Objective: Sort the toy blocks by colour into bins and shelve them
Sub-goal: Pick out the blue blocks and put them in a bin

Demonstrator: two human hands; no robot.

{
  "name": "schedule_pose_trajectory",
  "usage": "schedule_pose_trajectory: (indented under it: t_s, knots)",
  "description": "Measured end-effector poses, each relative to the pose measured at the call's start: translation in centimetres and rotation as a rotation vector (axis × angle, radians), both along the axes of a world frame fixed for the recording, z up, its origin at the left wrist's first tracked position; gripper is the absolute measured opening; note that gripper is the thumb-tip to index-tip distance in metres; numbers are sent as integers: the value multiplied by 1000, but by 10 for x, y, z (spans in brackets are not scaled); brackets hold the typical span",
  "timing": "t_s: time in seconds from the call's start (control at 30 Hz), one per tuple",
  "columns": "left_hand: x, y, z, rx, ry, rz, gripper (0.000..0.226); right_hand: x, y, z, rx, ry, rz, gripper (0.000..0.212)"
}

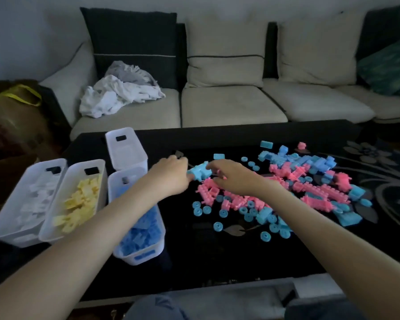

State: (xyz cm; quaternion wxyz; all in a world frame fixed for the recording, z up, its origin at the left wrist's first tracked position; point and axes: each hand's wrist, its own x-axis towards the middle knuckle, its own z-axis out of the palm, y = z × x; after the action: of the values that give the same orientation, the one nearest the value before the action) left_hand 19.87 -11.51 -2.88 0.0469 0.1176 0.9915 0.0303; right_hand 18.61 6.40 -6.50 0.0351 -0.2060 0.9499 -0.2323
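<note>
We have the white bin, yellow bin and blue bin part filled at nine o'clock; the pink-and-blue pile at three o'clock is left. Our left hand grips a blue block at centre; our right hand touches it, grip unclear.

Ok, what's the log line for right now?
left hand: holds blue block | right hand: pinches blue block | blue bin: partly filled | pile: pink and blue unsorted
</note>
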Motion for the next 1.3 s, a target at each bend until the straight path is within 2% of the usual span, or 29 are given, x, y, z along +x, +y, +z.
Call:
schedule_pose_trajectory:
  t_s: [0.13,0.3,0.37,0.43,0.57,0.63,0.73,0.87,1.03,1.13,1.3]
  knots:
    - [-28,63,-5,86,-176,-293,47,-31,80,-9,88,11,-247,42]
    - [-69,125,-17,149,-155,-371,42,-77,166,-15,131,-9,-471,54]
    - [-87,145,-27,150,-135,-375,46,-94,182,-19,79,-67,-470,64]
    - [-102,161,-37,153,-122,-374,48,-108,191,-26,121,-95,-440,70]
    - [-131,194,-53,150,-74,-389,39,-124,198,-38,471,-51,-384,57]
    - [-144,206,-59,146,-20,-395,45,-122,195,-39,544,-1,-372,51]
    - [-159,229,-73,62,8,-464,56,-115,202,-41,497,6,-310,48]
    - [-155,234,-83,-27,83,-564,35,-105,213,-38,330,-47,-240,40]
    - [-149,220,-81,-45,192,-569,23,-100,213,-36,342,-68,-267,31]
    - [-149,211,-81,17,149,-555,22,-97,209,-37,380,-75,-293,33]
    - [-144,212,-79,242,33,-483,30,-93,212,-40,392,-101,-338,36]
